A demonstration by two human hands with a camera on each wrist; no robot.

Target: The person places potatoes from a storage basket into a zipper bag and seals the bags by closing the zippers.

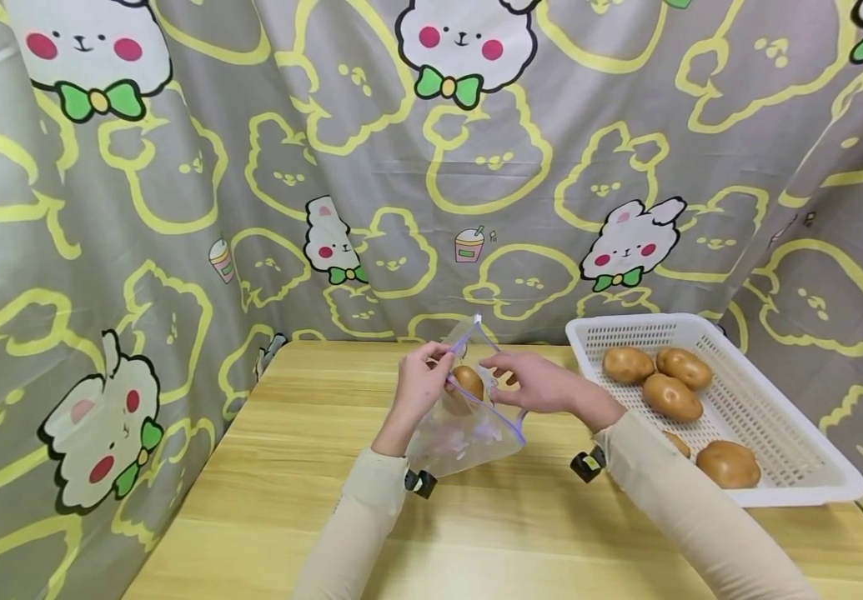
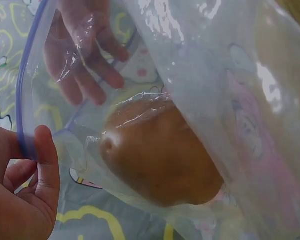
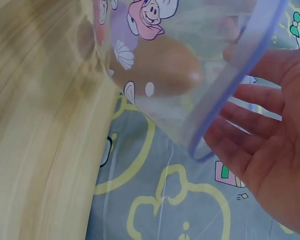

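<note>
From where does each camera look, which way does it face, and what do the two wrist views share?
Head: worn on the head, facing forward and down at the table, clear bag and white basket; left hand, right hand and sleeves show.
Left wrist: facing the bag and the potato inside; the left hand pinches its edge, lower left, and the right hand shows through the plastic.
Right wrist: facing the bag; the right hand shows at right.
Shared: both wrist views show bag, potato, right hand and patterned curtain.

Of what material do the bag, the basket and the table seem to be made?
Bag: likely thin, glossy plastic; a potato shows through and highlights streak it.
Basket: probably smooth moulded plastic; white, with regular slots.
Table: wood or laminate, slightly shiny; the visible grain fits both.
</note>
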